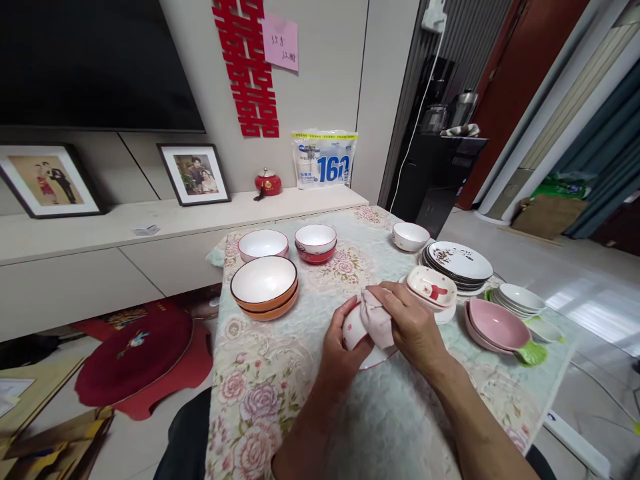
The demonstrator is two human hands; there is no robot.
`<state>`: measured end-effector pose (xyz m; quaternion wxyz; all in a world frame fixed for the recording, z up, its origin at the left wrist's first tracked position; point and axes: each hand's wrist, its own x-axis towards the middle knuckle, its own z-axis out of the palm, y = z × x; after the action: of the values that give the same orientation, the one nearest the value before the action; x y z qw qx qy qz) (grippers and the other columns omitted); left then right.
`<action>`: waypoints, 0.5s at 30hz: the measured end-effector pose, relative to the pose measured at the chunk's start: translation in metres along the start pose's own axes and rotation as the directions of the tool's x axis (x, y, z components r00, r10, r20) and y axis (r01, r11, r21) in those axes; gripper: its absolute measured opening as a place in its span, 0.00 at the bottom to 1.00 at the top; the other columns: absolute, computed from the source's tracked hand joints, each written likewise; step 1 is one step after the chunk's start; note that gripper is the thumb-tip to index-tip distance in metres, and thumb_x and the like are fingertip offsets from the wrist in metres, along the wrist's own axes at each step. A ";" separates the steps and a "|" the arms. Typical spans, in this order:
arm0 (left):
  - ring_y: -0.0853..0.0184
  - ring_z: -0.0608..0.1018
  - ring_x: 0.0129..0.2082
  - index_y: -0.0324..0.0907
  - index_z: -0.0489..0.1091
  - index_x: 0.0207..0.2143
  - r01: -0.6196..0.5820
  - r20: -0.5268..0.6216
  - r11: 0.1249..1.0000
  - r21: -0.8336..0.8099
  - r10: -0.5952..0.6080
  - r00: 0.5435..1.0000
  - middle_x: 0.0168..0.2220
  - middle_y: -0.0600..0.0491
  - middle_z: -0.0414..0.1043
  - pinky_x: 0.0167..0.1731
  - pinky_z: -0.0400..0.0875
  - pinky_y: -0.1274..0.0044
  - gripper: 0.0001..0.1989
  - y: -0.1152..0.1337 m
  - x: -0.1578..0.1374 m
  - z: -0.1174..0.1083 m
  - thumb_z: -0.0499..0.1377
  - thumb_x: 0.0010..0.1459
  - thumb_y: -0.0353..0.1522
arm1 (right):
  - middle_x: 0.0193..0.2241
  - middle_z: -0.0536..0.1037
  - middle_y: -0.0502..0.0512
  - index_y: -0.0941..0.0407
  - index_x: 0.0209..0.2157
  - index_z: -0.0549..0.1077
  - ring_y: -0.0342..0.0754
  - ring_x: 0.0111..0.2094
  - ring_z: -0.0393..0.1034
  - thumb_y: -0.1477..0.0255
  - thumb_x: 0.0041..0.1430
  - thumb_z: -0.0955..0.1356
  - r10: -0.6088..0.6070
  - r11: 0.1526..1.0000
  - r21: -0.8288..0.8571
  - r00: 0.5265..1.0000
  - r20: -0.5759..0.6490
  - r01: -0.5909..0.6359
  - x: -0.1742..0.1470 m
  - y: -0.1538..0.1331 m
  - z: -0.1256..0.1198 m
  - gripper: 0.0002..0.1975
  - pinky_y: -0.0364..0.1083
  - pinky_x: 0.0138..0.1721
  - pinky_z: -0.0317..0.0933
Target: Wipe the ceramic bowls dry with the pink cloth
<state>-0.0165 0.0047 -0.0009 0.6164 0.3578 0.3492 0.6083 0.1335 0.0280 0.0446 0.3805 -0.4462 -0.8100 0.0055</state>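
My left hand [341,339] is wrapped round a white bowl [354,328] with small red marks, tilted on its side above the table. In my right hand [413,320] a pale pink cloth [376,321] is pressed against the bowl's outer side. Below them a white rim [379,359] shows, mostly hidden by my hands. Just beyond my right hand sit rectangular dishes [431,287] with a red print. Left of my hands are stacked orange bowls [265,293], a white bowl with a pink rim [263,245] and a small stack of red-rimmed bowls [316,241].
Dark-edged plates [460,261], a white bowl [410,236], pink dishes [499,325] and green-handled dishes [521,298] stand on the right of the flower-patterned tablecloth [260,407]. A cabinet ledge [200,220] runs behind, holding photo frames, a red jar [268,182] and a plastic pack [324,160].
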 end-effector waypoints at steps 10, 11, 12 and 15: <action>0.50 0.79 0.48 0.40 0.60 0.62 0.063 -0.094 0.947 -0.315 -0.097 0.991 0.51 0.42 0.75 0.46 0.74 0.64 0.39 0.010 0.001 -0.002 0.68 0.49 0.38 | 0.49 0.78 0.57 0.56 0.57 0.68 0.56 0.48 0.73 0.73 0.51 0.67 0.423 0.701 0.478 0.848 0.319 -0.530 -0.002 0.022 0.024 0.29 0.53 0.48 0.68; 0.51 0.79 0.48 0.40 0.61 0.61 0.062 -0.089 0.945 -0.322 -0.096 0.991 0.50 0.42 0.76 0.46 0.74 0.65 0.37 0.010 0.002 -0.002 0.67 0.51 0.38 | 0.49 0.79 0.58 0.57 0.57 0.68 0.56 0.46 0.74 0.72 0.50 0.67 0.429 0.660 0.506 0.832 0.352 -0.555 -0.003 0.023 0.026 0.29 0.53 0.47 0.69; 0.51 0.79 0.48 0.40 0.62 0.60 0.066 -0.083 0.945 -0.321 -0.097 0.992 0.50 0.43 0.76 0.46 0.74 0.65 0.35 0.010 0.002 -0.001 0.67 0.51 0.38 | 0.48 0.79 0.58 0.57 0.57 0.68 0.56 0.45 0.74 0.72 0.50 0.67 0.434 0.643 0.515 0.824 0.366 -0.567 -0.004 0.024 0.027 0.29 0.53 0.46 0.69; 0.52 0.78 0.49 0.40 0.64 0.58 0.087 -0.070 0.959 -0.271 -0.110 0.991 0.50 0.43 0.76 0.47 0.73 0.66 0.36 0.007 0.004 -0.001 0.69 0.47 0.37 | 0.47 0.80 0.58 0.57 0.55 0.70 0.56 0.44 0.74 0.73 0.50 0.66 0.474 0.706 0.443 0.833 0.283 -0.552 -0.004 0.026 0.025 0.28 0.53 0.46 0.68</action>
<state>-0.0211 0.0085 0.0045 0.6733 0.2273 0.3070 0.6331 0.1383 0.0487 0.0154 0.4061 -0.5362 -0.6480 0.3574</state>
